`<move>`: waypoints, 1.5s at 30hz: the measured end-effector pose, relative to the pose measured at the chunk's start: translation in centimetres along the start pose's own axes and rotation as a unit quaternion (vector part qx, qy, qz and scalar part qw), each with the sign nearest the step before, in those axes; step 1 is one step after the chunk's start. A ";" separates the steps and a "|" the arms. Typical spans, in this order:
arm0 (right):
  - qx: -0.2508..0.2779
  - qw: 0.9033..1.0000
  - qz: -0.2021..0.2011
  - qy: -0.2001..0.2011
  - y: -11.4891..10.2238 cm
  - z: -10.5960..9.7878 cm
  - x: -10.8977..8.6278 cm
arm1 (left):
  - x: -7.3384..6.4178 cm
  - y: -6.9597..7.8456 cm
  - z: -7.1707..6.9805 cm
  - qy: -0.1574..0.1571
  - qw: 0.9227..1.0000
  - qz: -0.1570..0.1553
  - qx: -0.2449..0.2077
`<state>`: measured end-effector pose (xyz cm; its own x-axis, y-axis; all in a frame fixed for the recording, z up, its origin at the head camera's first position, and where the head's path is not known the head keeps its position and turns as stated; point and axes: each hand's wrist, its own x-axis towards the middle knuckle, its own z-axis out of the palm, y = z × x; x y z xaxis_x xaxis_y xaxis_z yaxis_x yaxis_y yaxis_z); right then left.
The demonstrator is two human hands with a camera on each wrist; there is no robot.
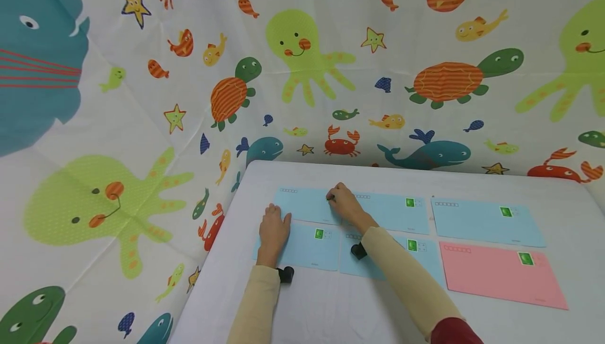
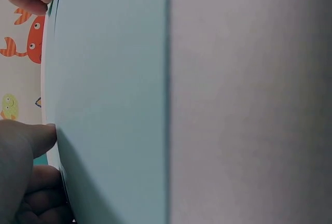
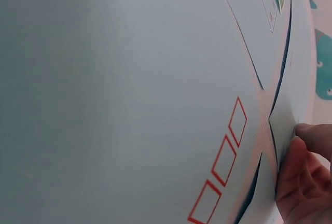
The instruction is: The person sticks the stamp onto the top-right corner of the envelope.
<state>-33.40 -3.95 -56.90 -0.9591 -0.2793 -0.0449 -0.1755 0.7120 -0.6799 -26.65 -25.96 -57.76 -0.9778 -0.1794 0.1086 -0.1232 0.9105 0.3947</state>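
Observation:
My left hand (image 1: pixel 274 231) rests with fingers extended across the left ends of the upper-left blue envelope (image 1: pixel 302 207) and the lower-left blue envelope (image 1: pixel 307 252). My right hand (image 1: pixel 348 205) is bent over the right end of the upper-left envelope. Between its fingertips is a small dark green piece, seemingly a stamp (image 1: pixel 330 198), mostly covered by the fingers. A bit of green also shows under those fingertips in the left wrist view. In the right wrist view, the thumb and fingers of my right hand (image 3: pixel 306 177) come together at the paper, their tips partly hidden.
Other blue envelopes lie upper middle (image 1: pixel 389 215), upper right (image 1: pixel 482 226) and lower middle (image 1: pixel 378 265), each with a green stamp. A stamped pink envelope (image 1: pixel 496 278) is at lower right. All lie on a white-covered table (image 1: pixel 321 307), before a sea-animal curtain (image 1: pixel 368 97).

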 end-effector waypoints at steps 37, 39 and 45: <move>-0.015 0.997 -0.004 0.077 1.8 -6.0 -5.7 | -0.6 0.7 -0.1 -0.009 0.999 -0.009 -0.029; -0.019 0.997 -0.010 0.077 1.9 -6.4 -6.3 | -0.8 0.6 -0.1 -0.009 0.999 -0.009 -0.031; -0.029 0.997 -0.028 0.065 2.1 -7.3 -7.9 | -0.9 0.1 0.4 -0.011 0.999 -0.006 -0.031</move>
<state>-27.84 4.46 -52.57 -0.9675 -0.2367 0.0893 -0.2384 0.7349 -0.6349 -25.82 -25.51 -58.18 -0.9798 -0.1812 0.0843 -0.1246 0.8837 0.4511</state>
